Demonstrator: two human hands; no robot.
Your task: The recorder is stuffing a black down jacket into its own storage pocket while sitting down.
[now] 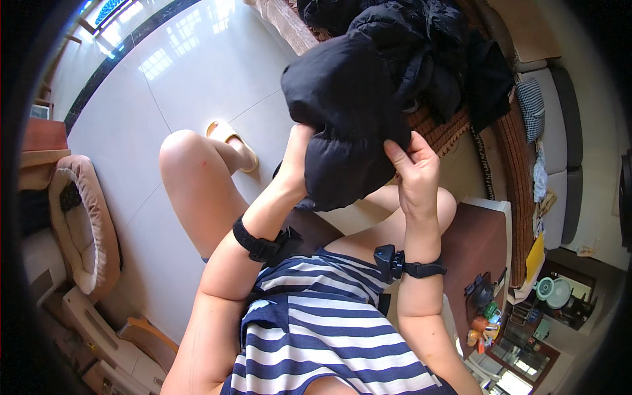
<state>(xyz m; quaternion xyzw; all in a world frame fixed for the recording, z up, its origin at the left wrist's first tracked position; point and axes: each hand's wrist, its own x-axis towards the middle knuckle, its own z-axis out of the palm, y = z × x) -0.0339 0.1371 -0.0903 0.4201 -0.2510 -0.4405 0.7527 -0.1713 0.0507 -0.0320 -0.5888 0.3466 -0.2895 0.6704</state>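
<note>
A black padded garment point(355, 112) hangs in front of me, above my knees. My left hand point(295, 158) grips its lower left edge, fingers tucked behind the fabric. At the garment's lower right edge my right hand point(413, 168) pinches the cloth between thumb and fingers. More black clothing point(447, 59) is heaped behind it on a woven mat point(447, 131). Each wrist carries a black strap with a small device.
I sit with bare knees over a glossy white tiled floor point(178, 85), one foot in a beige slipper point(227, 135). A beige pet bed point(82, 217) lies at left. A dark red low table point(474, 243) with small items stands at right, beside a grey sofa point(559, 131).
</note>
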